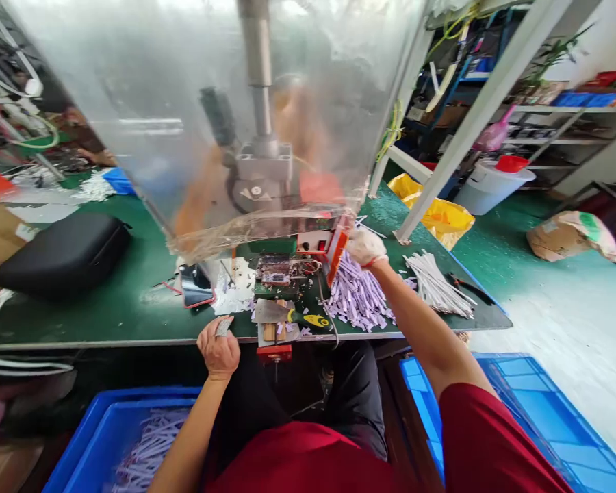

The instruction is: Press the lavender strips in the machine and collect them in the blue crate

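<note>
By the clear shield (185,89), right hand (367,248) at purple strips (358,294), left hand (220,349) near scraper (293,315) (both grips unclear).

Right grip (368,248) by lavender strips (358,296)

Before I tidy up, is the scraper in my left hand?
No, the scraper lies apart from your left hand, to its right.

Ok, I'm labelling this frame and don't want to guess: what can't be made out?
Head view:
Right hand: blurred; what its gloved fingers hold, if anything, is unclear.
Left hand: grey patch at its fingers too small to identify.
Press head: hazed by the cloudy plastic shield.
Left blue crate: cut off by the bottom edge, partly behind the left forearm.
</note>
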